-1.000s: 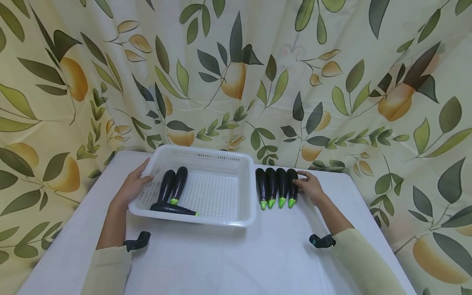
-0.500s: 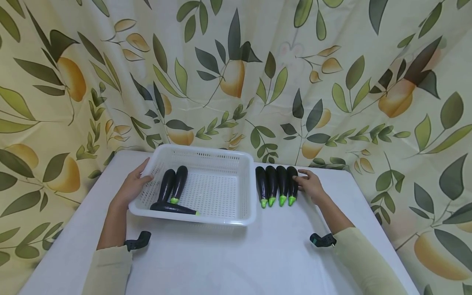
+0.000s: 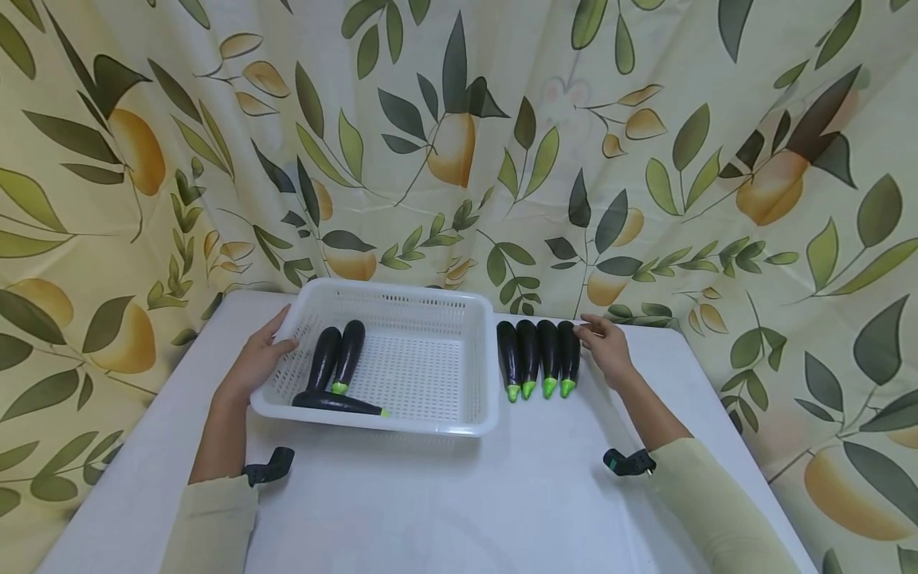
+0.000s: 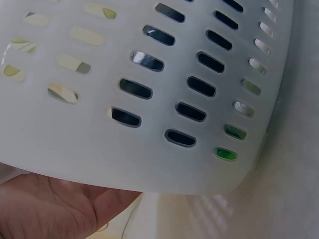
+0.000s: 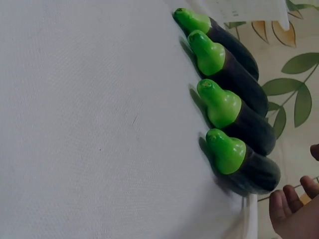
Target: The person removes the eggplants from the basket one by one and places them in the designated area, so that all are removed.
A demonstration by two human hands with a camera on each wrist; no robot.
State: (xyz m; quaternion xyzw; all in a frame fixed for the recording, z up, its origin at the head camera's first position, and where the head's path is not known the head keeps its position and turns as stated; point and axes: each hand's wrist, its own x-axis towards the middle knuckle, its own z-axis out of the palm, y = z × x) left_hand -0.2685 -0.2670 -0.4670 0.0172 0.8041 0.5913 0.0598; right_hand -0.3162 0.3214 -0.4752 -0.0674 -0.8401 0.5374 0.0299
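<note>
A white perforated plastic basket (image 3: pixel 423 375) stands on the table, with three dark eggplants (image 3: pixel 347 355) lying inside: two lengthwise, one crosswise along the front. My left hand (image 3: pixel 258 359) grips its left rim, thumb over the edge; the left wrist view has the palm (image 4: pixel 55 206) beside the basket wall (image 4: pixel 75 144). Right of the basket, several eggplants with green stem ends form a tight row. Beside the outermost eggplant (image 3: pixel 569 351) is my right hand (image 3: pixel 606 347), fingers loosely extended. In the right wrist view this hand (image 5: pixel 294 216) is close to that eggplant (image 5: pixel 256 172) and holds nothing.
A white cloth covers the table (image 3: pixel 430 502). Behind it hangs a leaf-and-fruit patterned curtain (image 3: pixel 502 215), close to the far table edge. The eggplant row lies near that edge. Each wrist carries a small black camera (image 3: pixel 268 466).
My right hand has drawn its fingers off the outermost eggplant, lifting slightly up and away. The left hand, the basket and the eggplants stay in place; the head view shifts slightly.
</note>
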